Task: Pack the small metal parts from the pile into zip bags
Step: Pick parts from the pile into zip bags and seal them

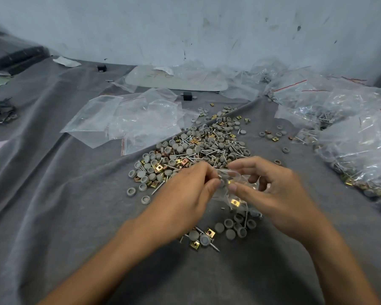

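A pile of small parts (194, 148), grey round caps, screws and brass square clips, lies on the grey cloth just beyond my hands. Between my hands I hold a small clear zip bag (233, 188) with a few parts inside. My left hand (185, 194) pinches the bag's top edge from the left. My right hand (271, 192) pinches the same edge from the right, thumb and forefinger closed on the plastic. A small group of caps, clips and screws (220, 232) lies under my wrists.
Empty clear zip bags (128, 119) lie flat left of the pile. Filled bags (356, 137) are heaped at the right. A white board (176, 81) and small black blocks (187, 96) sit near the wall. Dark items (0, 111) lie far left.
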{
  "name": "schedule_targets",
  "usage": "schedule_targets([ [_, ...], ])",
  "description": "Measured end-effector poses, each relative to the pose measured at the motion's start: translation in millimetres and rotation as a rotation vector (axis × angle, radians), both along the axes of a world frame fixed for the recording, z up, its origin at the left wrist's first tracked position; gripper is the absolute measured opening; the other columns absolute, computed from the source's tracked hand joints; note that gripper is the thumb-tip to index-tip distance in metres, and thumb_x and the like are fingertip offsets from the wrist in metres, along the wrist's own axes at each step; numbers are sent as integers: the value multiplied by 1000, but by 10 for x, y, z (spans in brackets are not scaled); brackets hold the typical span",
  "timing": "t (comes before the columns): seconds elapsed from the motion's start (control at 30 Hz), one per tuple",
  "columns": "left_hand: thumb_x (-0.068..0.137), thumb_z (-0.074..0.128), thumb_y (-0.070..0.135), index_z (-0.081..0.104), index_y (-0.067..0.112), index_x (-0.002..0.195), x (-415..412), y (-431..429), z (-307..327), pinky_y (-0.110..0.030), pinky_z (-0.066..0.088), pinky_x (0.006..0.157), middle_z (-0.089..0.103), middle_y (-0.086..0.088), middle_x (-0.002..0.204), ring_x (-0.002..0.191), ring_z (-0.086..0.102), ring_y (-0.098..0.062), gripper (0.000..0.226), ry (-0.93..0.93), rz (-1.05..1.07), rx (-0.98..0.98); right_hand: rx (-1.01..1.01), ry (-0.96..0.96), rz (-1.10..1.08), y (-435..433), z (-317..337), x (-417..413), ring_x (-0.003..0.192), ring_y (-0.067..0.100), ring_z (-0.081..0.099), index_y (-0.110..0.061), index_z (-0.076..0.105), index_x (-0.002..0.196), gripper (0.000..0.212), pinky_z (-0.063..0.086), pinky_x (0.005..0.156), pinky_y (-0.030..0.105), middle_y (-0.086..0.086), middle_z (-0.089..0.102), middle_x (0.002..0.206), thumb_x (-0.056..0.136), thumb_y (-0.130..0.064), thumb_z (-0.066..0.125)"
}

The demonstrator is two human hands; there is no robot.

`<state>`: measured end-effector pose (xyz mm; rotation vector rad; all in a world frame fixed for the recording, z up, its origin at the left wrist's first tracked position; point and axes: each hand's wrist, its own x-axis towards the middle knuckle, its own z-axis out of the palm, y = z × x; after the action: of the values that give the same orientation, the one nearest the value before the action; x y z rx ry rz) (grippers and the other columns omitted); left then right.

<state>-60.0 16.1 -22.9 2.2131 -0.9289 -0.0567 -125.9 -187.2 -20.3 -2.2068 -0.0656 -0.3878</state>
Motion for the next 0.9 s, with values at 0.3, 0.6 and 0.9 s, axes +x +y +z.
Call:
schedule_targets([
  [0.3, 100, 52, 50, 57, 39, 103, -26, -15, 10, -33, 51, 64, 65, 20, 80, 72, 61, 1, 13, -74, 109, -106, 25, -17, -10, -17, -26, 19, 88, 8, 61, -44, 70, 109, 32, 43, 73, 23, -20, 73, 103, 83, -31, 82],
  [0.6, 96, 54, 52, 66, 41, 100, 76, 154, 133, -19, 41, 59, 66, 24, 86, 73, 61, 0, 17, -43, 49, -167, 70, -41, -72, -86, -8, 0, 94, 6, 62, -45, 69, 111, 30, 52, 76, 36, -21, 73, 105, 84, -38, 79],
  [0.9, 80, 65, 70, 53, 40, 118, -71, 228, -25, -25, 36, 87, 50, 21, 108, 101, 37, -2, 50, -138, -299, 573, 96, -52, -110, -90, -20, 2, 91, 8, 60, -47, 69, 109, 28, 51, 77, 38, -24, 71, 102, 83, -42, 78],
])
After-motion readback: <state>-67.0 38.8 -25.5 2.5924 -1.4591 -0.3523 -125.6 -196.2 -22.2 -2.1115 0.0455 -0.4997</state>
